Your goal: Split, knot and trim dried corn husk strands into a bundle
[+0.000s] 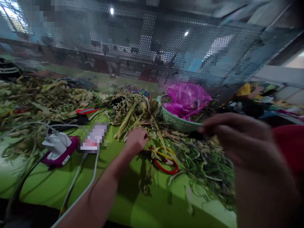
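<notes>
My left hand (137,138) is low over the green table, its fingers curled beside a pile of dried, pale leaf strips (129,118). What it holds, if anything, is hidden. Closer to the camera, my right hand (239,139) is raised at the right with thumb and fingers pinched together. Something dark shows at its fingertips, too blurred to name. Scissors (167,166) with red and yellow loops lie between my hands, partly under plant strips. Greener, curled strips (204,164) are heaped below my right hand.
A pale green basket (175,122) holds a purple plastic bag (187,98). At left, a purple power adapter (60,153) with white plugs, cables and a phone (94,137) sit on the green tabletop (142,202). A red-handled tool (87,111) lies behind. A perforated metal panel (133,41) stands at the back.
</notes>
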Motion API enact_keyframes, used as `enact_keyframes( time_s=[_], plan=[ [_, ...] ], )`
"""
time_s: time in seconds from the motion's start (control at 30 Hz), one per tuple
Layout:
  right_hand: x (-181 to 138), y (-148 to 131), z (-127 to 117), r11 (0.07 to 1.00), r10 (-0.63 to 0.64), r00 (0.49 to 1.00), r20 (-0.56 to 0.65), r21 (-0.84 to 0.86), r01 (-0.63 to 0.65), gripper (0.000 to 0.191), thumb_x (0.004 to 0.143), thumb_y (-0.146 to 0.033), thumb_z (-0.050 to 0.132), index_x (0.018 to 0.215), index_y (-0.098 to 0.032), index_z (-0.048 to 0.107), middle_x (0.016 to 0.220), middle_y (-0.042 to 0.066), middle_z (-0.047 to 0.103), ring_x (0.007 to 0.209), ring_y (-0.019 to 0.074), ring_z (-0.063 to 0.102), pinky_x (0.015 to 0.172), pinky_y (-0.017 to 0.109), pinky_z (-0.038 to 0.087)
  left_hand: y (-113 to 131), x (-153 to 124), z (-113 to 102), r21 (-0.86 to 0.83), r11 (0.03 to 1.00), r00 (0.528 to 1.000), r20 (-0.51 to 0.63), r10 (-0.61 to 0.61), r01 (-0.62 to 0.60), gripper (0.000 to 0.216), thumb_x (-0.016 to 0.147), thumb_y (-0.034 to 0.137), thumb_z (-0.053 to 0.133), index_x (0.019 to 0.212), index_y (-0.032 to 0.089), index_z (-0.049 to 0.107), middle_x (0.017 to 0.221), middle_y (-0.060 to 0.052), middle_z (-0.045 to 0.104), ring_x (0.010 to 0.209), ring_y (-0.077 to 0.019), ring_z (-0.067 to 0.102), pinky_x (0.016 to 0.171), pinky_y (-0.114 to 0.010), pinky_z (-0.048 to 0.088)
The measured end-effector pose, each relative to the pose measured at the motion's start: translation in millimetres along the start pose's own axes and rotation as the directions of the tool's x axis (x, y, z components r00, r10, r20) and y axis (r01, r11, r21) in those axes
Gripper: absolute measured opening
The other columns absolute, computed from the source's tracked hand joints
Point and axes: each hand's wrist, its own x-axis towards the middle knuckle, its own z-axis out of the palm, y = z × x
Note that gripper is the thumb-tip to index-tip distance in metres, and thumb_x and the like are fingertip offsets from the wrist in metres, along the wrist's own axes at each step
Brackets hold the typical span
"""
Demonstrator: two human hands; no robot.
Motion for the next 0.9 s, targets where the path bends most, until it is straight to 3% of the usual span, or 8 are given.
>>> enact_keyframes(
  time_s=[0.17, 0.27, 0.37, 0.5, 0.63, 0.8, 0.9],
  plan=[
    [20.9, -10.0, 30.5, 0.999, -0.033, 0.999, 0.016, 0.009, 0.033, 0.039, 0.069, -0.035, 0.070, 0.105, -0.021, 0.066, 0.086, 0.004, 0.065, 0.077, 0.0191, 0.059, 0.068, 0.031, 0.047, 1.8, 6.8, -9.8, -0.305, 0.952, 0.988, -0.149, -0.027, -0.020, 0.012, 0.080, 0.024, 0.054, 0.078, 0.017, 0.064, 0.078, -0.003, 0.064, 0.076, -0.0156, 0.055, 0.070, -0.026, 0.040],
    [31.9, -9.8, 42.2, 0.999, -0.025, 0.999, 0.043, 0.035, 0.023, 0.038, 0.068, -0.034, 0.071, 0.102, -0.020, 0.066, 0.089, 0.004, 0.064, 0.075, 0.0175, 0.057, 0.067, 0.030, 0.045, 4.2, 9.4, -14.7, -0.549, 0.835, 0.986, -0.123, -0.117, 0.031, 0.016, 0.080, 0.029, 0.053, 0.080, 0.016, 0.062, 0.075, -0.001, 0.062, 0.069, -0.0130, 0.052, 0.064, -0.023, 0.039],
    [35.9, -7.2, 45.2, 0.987, 0.055, 0.995, 0.086, 0.144, -0.067, 0.027, 0.070, -0.036, 0.069, 0.090, -0.017, 0.067, 0.084, 0.003, 0.064, 0.074, 0.0166, 0.056, 0.068, 0.029, 0.044, 5.4, 9.6, -18.0, -0.723, 0.685, 0.977, -0.064, -0.202, 0.094, 0.016, 0.079, 0.030, 0.055, 0.080, 0.015, 0.061, 0.073, 0.001, 0.060, 0.066, -0.0111, 0.050, 0.063, -0.022, 0.039],
    [33.7, -7.1, 46.3, 0.899, 0.179, 0.975, 0.131, 0.380, -0.216, 0.024, 0.071, -0.039, 0.069, 0.077, -0.017, 0.062, 0.068, -0.002, 0.058, 0.061, 0.0113, 0.052, 0.059, 0.025, 0.042, 4.4, 8.5, -19.1, -0.781, 0.607, 0.948, -0.067, -0.310, 0.144, 0.018, 0.076, 0.032, 0.058, 0.079, 0.014, 0.060, 0.072, 0.001, 0.059, 0.066, -0.0108, 0.049, 0.064, -0.022, 0.038],
    [32.0, -7.1, 52.3, 0.788, 0.228, 0.960, 0.165, 0.547, -0.281, 0.028, 0.070, -0.036, 0.071, 0.088, -0.018, 0.058, 0.075, -0.002, 0.058, 0.056, 0.0080, 0.049, 0.055, 0.022, 0.041, 2.5, 8.2, -14.3, -0.823, 0.550, 0.956, -0.032, -0.290, 0.140, 0.020, 0.076, 0.034, 0.059, 0.079, 0.015, 0.060, 0.072, 0.001, 0.057, 0.066, -0.0105, 0.048, 0.064, -0.022, 0.037],
    [28.8, -0.2, 60.4, 0.779, 0.250, 0.951, 0.182, 0.545, -0.309, 0.044, 0.070, -0.032, 0.071, 0.109, -0.020, 0.057, 0.076, -0.002, 0.057, 0.063, 0.0099, 0.050, 0.053, 0.020, 0.037, 7.8, 6.1, -11.2, -0.883, 0.432, 0.961, 0.072, -0.267, 0.186, 0.020, 0.075, 0.035, 0.059, 0.079, 0.016, 0.056, 0.068, 0.003, 0.052, 0.062, -0.0092, 0.044, 0.060, -0.021, 0.034],
    [24.6, 3.2, 62.2, 0.791, 0.259, 0.961, 0.101, 0.548, -0.271, 0.056, 0.067, -0.028, 0.074, 0.118, -0.023, 0.053, 0.074, -0.004, 0.055, 0.066, 0.0104, 0.050, 0.055, 0.020, 0.037, 15.7, 3.5, -11.1, -0.854, 0.477, 0.968, 0.109, -0.225, 0.207, 0.018, 0.075, 0.034, 0.059, 0.078, 0.016, 0.057, 0.068, 0.003, 0.052, 0.064, -0.0095, 0.044, 0.062, -0.022, 0.035]
  ],
)
